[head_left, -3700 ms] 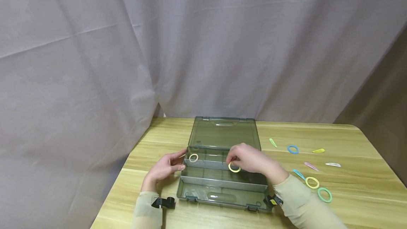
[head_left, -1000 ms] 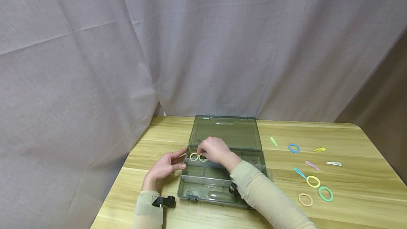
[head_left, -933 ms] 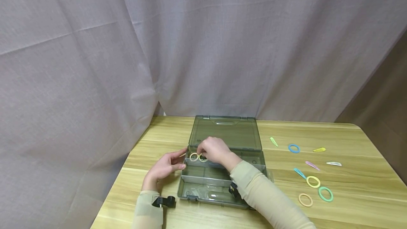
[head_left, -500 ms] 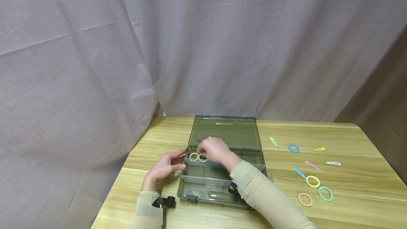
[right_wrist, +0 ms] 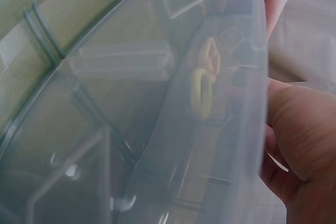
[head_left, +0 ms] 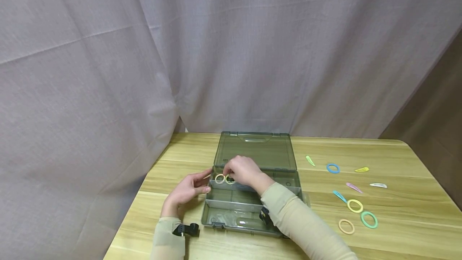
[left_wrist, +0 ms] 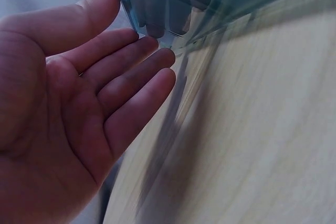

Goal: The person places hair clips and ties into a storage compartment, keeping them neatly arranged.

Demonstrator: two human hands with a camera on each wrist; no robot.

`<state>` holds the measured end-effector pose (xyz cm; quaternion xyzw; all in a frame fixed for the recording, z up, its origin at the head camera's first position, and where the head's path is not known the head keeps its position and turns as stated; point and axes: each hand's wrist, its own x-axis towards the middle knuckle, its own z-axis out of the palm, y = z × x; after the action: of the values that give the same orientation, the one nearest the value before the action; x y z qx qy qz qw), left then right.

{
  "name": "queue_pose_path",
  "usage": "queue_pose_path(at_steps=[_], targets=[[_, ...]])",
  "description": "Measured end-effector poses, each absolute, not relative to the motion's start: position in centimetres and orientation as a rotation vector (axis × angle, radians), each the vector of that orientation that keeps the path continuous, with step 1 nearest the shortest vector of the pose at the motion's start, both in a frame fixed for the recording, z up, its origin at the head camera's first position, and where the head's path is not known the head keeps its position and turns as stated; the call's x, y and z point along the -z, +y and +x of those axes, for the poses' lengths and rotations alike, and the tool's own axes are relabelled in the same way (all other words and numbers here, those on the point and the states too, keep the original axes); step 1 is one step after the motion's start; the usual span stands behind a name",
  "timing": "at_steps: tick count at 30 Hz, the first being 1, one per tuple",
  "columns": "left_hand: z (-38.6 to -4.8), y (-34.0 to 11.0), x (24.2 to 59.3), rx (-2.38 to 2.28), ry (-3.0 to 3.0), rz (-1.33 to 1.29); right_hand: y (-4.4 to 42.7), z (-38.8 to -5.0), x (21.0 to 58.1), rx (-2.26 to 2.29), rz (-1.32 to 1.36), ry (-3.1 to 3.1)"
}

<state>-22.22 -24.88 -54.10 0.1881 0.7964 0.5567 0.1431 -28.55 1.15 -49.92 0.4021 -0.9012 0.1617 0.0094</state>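
Observation:
A translucent grey-green divided box [head_left: 252, 205] lies with its lid folded back. In its rear compartment, at the left end, a peach hair tie [head_left: 216, 181] rests beside a yellow hair tie [head_left: 227, 181]. My right hand [head_left: 243, 170] reaches into that compartment and pinches the yellow one, its fingertips partly hidden. Through the cloudy divider, the right wrist view shows the yellow hair tie [right_wrist: 196, 95] and the peach one [right_wrist: 211, 59]. My left hand [head_left: 187, 189] touches the box's left side with fairly straight fingers; the left wrist view shows its bare palm [left_wrist: 68, 114].
On the wooden table [head_left: 404, 228] at the right lie blue [head_left: 328, 170], yellow [head_left: 349, 208], green [head_left: 363, 222] and peach hair ties [head_left: 341, 228]. Among them are green [head_left: 310, 161], yellow [head_left: 362, 169], pink [head_left: 354, 187], white [head_left: 378, 185] and blue snap clips [head_left: 339, 196]. Behind hangs a grey curtain [head_left: 234, 51].
Since the oldest frame my right hand has carried the yellow hair tie left, down beside the peach one, and a second peach tie now shows at the right. Over the last second both hands stay still.

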Motion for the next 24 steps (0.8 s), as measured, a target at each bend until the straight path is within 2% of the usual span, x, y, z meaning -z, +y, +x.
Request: queue_pose_path(at_steps=[8,14,24], targets=[[-22.4,-24.9,54.0,-1.597,2.302,0.529,1.5,-28.8,50.2,-0.556,1.263,-2.818],[-22.6,-24.6,54.1,-1.619,2.274,0.527,2.5,-29.0,50.0,-0.795,1.311,-2.853],[-22.6,-24.8,54.4,-1.628,2.281,0.542,7.2,-28.9,49.3,-1.011,1.249,-2.765]])
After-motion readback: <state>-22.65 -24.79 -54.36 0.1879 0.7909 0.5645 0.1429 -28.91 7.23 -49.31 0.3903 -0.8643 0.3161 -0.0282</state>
